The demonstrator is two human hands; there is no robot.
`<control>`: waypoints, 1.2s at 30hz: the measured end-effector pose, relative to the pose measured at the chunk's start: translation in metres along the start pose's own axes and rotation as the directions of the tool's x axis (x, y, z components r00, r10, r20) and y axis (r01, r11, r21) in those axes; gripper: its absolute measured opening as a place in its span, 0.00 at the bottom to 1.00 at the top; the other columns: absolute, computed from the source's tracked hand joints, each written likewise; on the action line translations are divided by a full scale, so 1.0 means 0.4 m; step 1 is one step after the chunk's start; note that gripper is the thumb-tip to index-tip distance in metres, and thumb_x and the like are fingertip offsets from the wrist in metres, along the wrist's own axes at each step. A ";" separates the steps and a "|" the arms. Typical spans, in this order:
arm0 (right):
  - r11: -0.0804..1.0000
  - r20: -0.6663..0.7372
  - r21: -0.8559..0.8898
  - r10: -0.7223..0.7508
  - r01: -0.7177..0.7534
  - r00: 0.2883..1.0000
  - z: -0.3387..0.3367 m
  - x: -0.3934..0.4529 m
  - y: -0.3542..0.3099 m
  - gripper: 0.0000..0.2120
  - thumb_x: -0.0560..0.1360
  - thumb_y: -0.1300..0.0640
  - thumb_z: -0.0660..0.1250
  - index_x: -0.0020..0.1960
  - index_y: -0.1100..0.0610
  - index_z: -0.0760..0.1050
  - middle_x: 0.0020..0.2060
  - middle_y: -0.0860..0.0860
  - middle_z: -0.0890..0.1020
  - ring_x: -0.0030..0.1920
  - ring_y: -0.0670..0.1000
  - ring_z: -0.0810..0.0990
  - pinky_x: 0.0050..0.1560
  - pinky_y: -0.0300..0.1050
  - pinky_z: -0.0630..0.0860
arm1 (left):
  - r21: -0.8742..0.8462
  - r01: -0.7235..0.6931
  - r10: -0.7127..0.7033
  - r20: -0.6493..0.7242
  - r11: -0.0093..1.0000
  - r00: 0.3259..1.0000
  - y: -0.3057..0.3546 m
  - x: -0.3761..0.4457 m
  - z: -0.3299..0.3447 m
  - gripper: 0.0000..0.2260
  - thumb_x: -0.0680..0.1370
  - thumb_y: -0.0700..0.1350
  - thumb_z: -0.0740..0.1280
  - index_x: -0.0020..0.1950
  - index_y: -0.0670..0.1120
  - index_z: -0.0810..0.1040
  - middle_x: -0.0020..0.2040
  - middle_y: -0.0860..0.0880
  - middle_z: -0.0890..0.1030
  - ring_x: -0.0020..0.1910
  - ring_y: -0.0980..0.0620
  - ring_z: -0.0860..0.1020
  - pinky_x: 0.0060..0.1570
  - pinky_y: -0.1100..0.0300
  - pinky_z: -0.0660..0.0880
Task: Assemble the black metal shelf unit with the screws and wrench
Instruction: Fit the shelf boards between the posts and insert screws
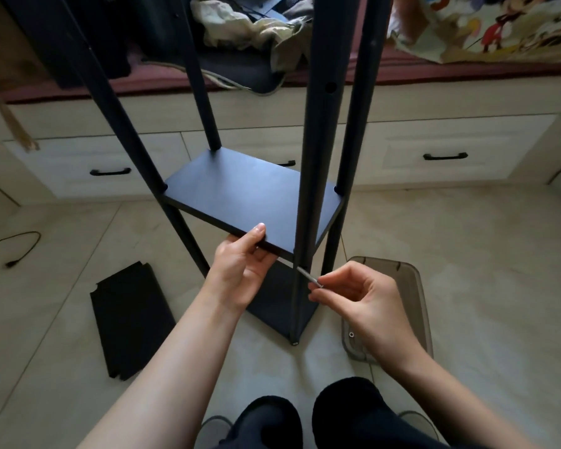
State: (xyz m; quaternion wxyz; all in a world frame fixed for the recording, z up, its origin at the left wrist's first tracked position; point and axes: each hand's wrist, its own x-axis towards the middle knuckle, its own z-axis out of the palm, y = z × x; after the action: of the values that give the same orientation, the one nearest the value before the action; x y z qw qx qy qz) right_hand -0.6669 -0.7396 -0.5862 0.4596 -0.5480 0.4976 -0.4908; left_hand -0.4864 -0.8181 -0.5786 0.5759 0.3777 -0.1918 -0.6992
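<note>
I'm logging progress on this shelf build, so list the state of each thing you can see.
Shelf board: raised between the posts, front edge gripped by the left hand.
Screw: pinched by the right hand, tip at the front post.
Spare board: flat on the floor.
Drawers: closed.
Plastic lid: lying on the floor.

Four posts [318, 157], two hands [240, 270]

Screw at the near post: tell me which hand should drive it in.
Right. The right hand already pinches the screw with its tip at the near post; the left hand is busy gripping the shelf board edge.
</note>
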 end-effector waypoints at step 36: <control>0.825 -0.023 -0.439 -0.406 0.356 0.914 0.028 0.019 0.034 0.06 0.70 0.61 0.77 0.42 0.57 0.80 0.36 0.46 0.83 0.38 0.43 0.83 0.43 0.33 0.78 | 0.035 -0.021 0.019 0.065 0.999 0.998 -0.007 0.024 -0.035 0.13 0.81 0.36 0.65 0.65 0.40 0.75 0.57 0.42 0.83 0.53 0.44 0.84 0.48 0.52 0.82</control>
State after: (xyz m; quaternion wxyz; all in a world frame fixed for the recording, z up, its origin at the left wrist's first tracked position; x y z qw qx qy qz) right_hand -0.6570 -0.7480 -0.6002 0.1921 -0.6937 0.4987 -0.4829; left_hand -0.4784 -0.8241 -0.5925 0.5696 0.3632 -0.2265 -0.7017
